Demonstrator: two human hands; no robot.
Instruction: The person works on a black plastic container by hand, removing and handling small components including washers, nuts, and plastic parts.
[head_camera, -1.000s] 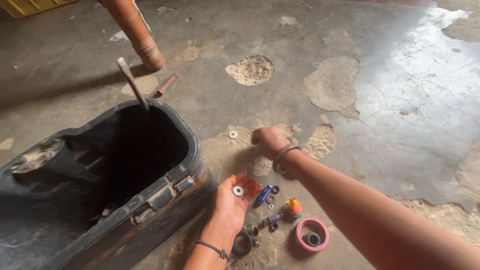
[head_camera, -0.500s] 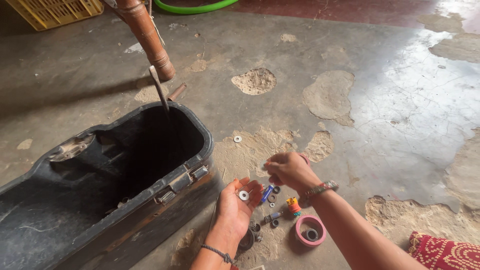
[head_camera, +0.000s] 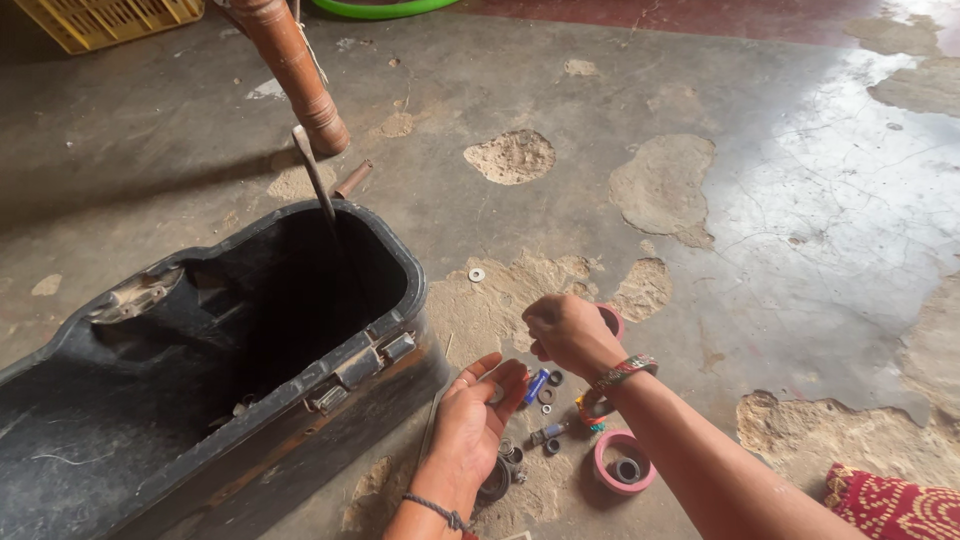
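Note:
My left hand (head_camera: 478, 425) is palm up just above the floor, fingers loosely spread, with a small grey washer (head_camera: 496, 390) resting near the fingertips. My right hand (head_camera: 563, 330) hovers over those fingertips with its back to the camera and its fingers curled down. Whatever they pinch is hidden. A pink curved edge (head_camera: 611, 318) shows just behind that hand, and I cannot tell whether it is held. Under both hands lie small parts: a blue piece (head_camera: 537, 385), black rings (head_camera: 549, 394) and short bolts (head_camera: 545, 434).
A large black plastic tub (head_camera: 385, 345) lies open at the left with a metal rod (head_camera: 313, 178) sticking out. A pink tape roll (head_camera: 602, 462), a loose washer (head_camera: 477, 274), a wooden leg (head_camera: 298, 80), a yellow crate (head_camera: 110, 18) and red cloth (head_camera: 890, 508) surround the patchy concrete floor.
My right hand came in from the floor beside the parts to just above my left palm. The view shifted up and back, showing more floor.

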